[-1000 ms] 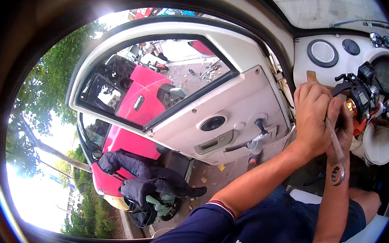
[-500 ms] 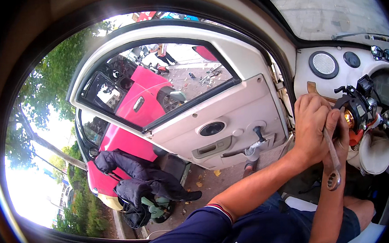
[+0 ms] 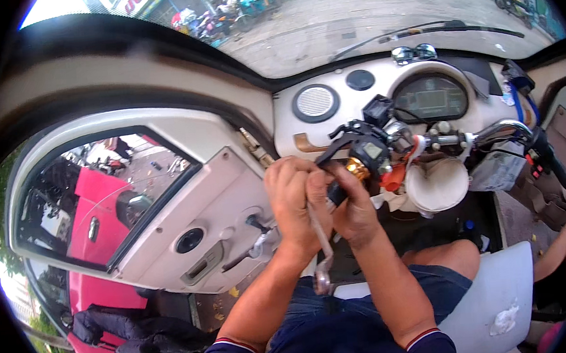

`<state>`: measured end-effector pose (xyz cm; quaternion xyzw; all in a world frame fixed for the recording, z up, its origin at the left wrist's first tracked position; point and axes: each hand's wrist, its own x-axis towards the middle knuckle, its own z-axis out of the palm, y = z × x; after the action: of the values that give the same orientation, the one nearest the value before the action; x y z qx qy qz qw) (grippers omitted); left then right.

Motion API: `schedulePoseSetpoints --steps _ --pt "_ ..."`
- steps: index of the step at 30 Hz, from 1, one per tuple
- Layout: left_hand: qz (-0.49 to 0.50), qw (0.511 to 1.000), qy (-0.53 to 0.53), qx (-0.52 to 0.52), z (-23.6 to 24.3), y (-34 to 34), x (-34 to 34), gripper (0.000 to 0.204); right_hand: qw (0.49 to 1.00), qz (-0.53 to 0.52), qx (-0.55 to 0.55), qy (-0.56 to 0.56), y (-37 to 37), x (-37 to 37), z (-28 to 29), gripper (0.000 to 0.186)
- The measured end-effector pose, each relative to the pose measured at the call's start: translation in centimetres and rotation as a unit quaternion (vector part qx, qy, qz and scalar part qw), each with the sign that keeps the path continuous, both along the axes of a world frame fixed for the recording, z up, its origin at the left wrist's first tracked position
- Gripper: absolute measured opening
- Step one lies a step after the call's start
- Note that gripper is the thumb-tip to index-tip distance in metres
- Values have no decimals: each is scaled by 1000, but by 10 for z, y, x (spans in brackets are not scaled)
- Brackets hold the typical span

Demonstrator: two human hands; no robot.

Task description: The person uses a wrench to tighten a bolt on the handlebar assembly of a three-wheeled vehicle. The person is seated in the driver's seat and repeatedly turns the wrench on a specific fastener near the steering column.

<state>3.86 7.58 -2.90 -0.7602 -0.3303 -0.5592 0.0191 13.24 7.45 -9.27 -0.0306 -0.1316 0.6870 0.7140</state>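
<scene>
One ring-ended wrench hangs from the left hand, whose grip seems clamped on its upper shank between thumb and curled fingers. Just beside it, the right hand lies against the black handlebar sleeve, thumb near the gold ring; its fingers are hidden, so how far that grip closes cannot be told. The sleeve sits between both hands, below the brake lever, left of the instrument display. The step in hand appears to be two-handed work at this sleeve, the wrench's visible ring engaging no fastener. The next move probably calls for a steady right hand and care with the wrench's free end.
</scene>
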Motion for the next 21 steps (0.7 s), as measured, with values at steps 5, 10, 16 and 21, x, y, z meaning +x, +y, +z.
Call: schedulePoseSetpoints --steps 5,10,16,21 --pt "-7 1000 -1 -8 -1 0 6 34 997 -65 -24 -44 -7 6 3 26" --pt "-12 1000 -1 -23 1 1 3 25 1000 16 20 -4 -4 9 14 28" --pt "-10 1000 -8 -25 1 1 4 24 994 -64 -16 -81 0 5 -4 27" --pt "-13 1000 -8 -21 2 0 5 28 1000 6 27 4 2 4 1 24"
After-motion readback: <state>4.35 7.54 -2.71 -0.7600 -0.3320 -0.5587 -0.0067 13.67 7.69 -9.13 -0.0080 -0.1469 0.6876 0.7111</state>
